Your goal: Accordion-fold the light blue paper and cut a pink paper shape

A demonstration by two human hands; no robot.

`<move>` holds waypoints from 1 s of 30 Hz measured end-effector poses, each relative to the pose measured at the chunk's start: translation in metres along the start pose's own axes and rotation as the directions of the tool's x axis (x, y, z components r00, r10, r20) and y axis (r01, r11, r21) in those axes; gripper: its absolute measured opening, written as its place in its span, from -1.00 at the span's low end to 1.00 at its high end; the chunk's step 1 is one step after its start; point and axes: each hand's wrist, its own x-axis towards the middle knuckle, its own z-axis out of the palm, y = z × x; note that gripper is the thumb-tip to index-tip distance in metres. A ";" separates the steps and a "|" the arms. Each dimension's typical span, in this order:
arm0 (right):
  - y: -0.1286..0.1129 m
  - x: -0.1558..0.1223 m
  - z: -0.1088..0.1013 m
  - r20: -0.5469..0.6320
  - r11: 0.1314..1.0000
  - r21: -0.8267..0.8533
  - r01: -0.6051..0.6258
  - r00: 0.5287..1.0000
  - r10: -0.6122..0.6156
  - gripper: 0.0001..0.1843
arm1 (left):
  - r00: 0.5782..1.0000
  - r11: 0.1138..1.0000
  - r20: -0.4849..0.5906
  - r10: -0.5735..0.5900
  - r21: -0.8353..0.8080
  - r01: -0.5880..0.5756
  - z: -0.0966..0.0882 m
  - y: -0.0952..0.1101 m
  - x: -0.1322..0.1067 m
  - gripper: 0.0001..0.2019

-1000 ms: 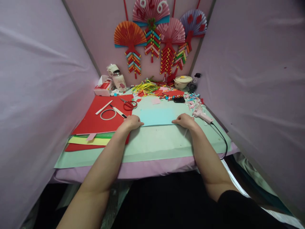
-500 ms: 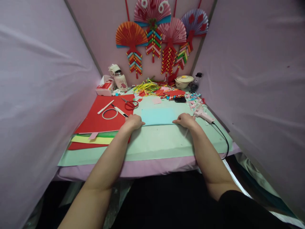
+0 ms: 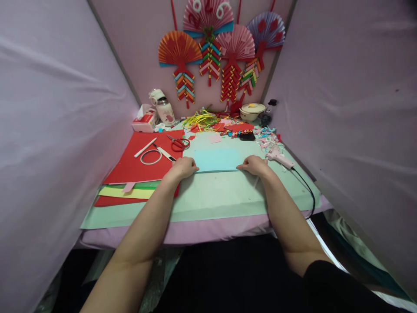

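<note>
A light blue sheet of paper (image 3: 217, 159) lies flat on the pale green table cover (image 3: 215, 195) in front of me. My left hand (image 3: 185, 168) pinches its near left corner, fingers closed. At the near right corner my right hand (image 3: 254, 165) grips the paper between thumb and fingers. Just left of my left hand a white craft knife (image 3: 166, 154) rests on red sheets (image 3: 125, 167). Red-handled scissors (image 3: 180, 144) lie beyond that hand. Close to my right hand is a pale pink glue gun (image 3: 279, 157).
On the red sheets lie a tape ring (image 3: 151, 163) and a white pen (image 3: 145, 148). Behind stand a tissue box (image 3: 145, 122), a bottle (image 3: 166, 112) and a lidded bowl (image 3: 250, 114). Paper scraps (image 3: 269, 138) and yellow strips (image 3: 200, 119) clutter the back. Paper fans (image 3: 180, 48) hang on the wall.
Both hands keep their hold on the blue paper's near corners. The whole view has shifted very slightly; nothing else visibly differs.
</note>
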 end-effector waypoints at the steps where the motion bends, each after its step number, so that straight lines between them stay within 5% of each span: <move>1: 0.000 0.000 0.000 0.001 1.000 0.001 0.000 1.000 0.000 -0.69 | 0.999 0.998 -0.027 0.044 -0.050 -0.045 0.001 0.001 0.000 -0.73; 5: -0.001 0.000 0.001 -0.001 1.000 -0.011 0.002 1.000 -0.002 -0.68 | 0.985 0.966 -0.036 0.169 -0.190 -0.172 0.009 0.015 0.004 -0.65; 12: -0.001 -0.009 -0.004 -0.036 1.000 0.008 0.025 0.999 -0.024 -0.68 | 0.988 0.971 -0.031 0.152 -0.183 -0.155 0.018 0.035 0.003 -0.78; 16: -0.014 -0.017 -0.009 -0.120 0.987 0.056 0.152 0.982 -0.145 -0.74 | 0.988 0.969 -0.032 0.151 -0.192 -0.154 0.017 0.035 0.001 -0.78; 21: -0.041 -0.015 -0.002 -0.003 0.952 0.074 0.298 0.954 -0.298 -0.79 | 0.993 0.976 -0.025 0.115 -0.181 -0.118 0.015 0.038 0.000 -0.79; 30: -0.055 -0.007 0.001 0.093 0.987 -0.036 0.157 0.984 -0.153 -0.68 | 0.999 0.997 -0.017 0.038 -0.066 -0.040 0.015 0.037 0.006 -0.67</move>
